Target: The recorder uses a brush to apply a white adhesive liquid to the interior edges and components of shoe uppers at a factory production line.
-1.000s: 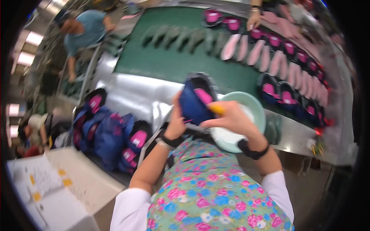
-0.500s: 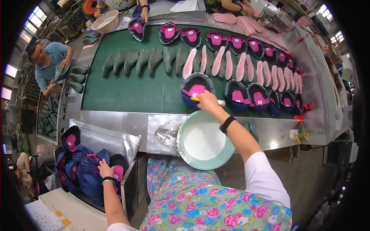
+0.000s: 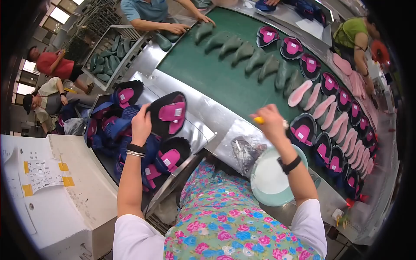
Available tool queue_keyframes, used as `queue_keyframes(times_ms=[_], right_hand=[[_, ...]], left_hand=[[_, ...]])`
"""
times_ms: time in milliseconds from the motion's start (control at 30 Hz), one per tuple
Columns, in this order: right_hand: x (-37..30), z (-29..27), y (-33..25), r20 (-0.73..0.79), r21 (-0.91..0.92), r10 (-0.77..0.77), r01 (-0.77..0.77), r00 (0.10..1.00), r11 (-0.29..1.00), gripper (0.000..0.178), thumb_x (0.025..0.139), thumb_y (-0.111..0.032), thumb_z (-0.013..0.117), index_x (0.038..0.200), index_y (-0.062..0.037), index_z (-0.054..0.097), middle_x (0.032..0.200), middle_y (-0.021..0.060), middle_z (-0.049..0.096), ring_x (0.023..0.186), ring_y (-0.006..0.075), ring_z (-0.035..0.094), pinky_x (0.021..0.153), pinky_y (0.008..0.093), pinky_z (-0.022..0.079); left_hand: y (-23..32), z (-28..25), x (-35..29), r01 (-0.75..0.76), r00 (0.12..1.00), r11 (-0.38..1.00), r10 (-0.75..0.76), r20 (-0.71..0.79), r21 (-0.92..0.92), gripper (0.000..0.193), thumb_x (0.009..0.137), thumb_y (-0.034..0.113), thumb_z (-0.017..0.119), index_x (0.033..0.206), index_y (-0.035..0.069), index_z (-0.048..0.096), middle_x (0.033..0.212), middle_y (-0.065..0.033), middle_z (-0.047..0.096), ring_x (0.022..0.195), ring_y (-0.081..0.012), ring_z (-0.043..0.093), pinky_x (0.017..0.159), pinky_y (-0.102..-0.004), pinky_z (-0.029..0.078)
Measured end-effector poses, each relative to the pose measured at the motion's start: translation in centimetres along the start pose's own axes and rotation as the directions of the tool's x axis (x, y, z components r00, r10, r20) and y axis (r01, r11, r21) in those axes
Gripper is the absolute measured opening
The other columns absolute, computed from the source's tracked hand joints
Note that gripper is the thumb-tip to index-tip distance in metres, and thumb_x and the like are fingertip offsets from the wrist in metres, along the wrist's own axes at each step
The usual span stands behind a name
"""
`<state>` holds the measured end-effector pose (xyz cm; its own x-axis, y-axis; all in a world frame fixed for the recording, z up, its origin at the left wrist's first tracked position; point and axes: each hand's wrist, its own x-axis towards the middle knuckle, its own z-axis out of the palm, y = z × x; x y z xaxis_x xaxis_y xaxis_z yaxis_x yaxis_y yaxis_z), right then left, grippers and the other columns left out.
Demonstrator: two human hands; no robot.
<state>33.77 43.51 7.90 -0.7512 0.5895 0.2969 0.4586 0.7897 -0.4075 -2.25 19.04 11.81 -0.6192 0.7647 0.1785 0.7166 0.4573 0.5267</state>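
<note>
My left hand [image 3: 141,125] grips the edge of a dark shoe upper [image 3: 167,113] with a pink tongue and a white label, raised over a pile of similar navy uppers [image 3: 125,119] in a metal bin. My right hand [image 3: 272,126] is closed round a brush [image 3: 258,120] with a yellow handle; its bristles are mostly hidden by the hand. Below that hand stands a pale green basin [image 3: 281,200] of white liquid, partly covered by my right forearm. Beyond lies a green conveyor belt [image 3: 206,86], where the nearest upper [image 3: 303,129] rests in the near row.
Dark green shoe lasts [image 3: 255,60], pink insoles [image 3: 336,125] and more uppers line the belt. A person in blue [image 3: 147,11] has both hands near the lasts at the belt's far-left end. Another person in green [image 3: 353,32] stands at the far right. A crate of lasts [image 3: 108,60] stands left.
My view has turned left. My left hand has lifted an upper from the pile. My right hand, still with the brush, has come away from the upper by the basin. The person in blue now reaches the belt.
</note>
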Motion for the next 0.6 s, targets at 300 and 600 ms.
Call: queue_keyframes(times_ms=[300, 600], right_hand=[[6.0, 4.2, -15.7, 0.132, 0.106, -0.602, 0.593, 0.787, 0.798, 0.029, 0.076, -0.007, 0.058, 0.105, -0.0107, 0.057, 0.136, 0.0004, 0.049, 0.115, 0.0198, 0.052, 0.056, 0.0294, 0.054], [3.7, -1.6, -17.7, 0.296, 0.626, -0.234, -0.003, 0.926, 0.779, 0.042, 0.075, -0.020, 0.078, 0.111, -0.0066, 0.061, 0.106, 0.0113, 0.066, 0.086, 0.0279, 0.063, 0.072, 0.0350, 0.050]], left_hand=[[0.8, -5.0, 3.7, 0.510, 0.820, 0.522, -0.055, 0.569, -0.684, 0.033, 0.088, 0.001, 0.051, 0.120, 0.002, 0.056, 0.110, -0.0098, 0.064, 0.096, -0.0145, 0.062, 0.083, -0.0280, 0.050], [2.9, -1.5, -2.5, 0.342, 0.785, 0.543, 0.284, 0.551, -0.767, 0.082, 0.085, -0.004, 0.053, 0.151, 0.007, 0.006, 0.148, -0.0198, 0.030, 0.128, -0.0245, 0.045, 0.105, -0.0363, 0.038]])
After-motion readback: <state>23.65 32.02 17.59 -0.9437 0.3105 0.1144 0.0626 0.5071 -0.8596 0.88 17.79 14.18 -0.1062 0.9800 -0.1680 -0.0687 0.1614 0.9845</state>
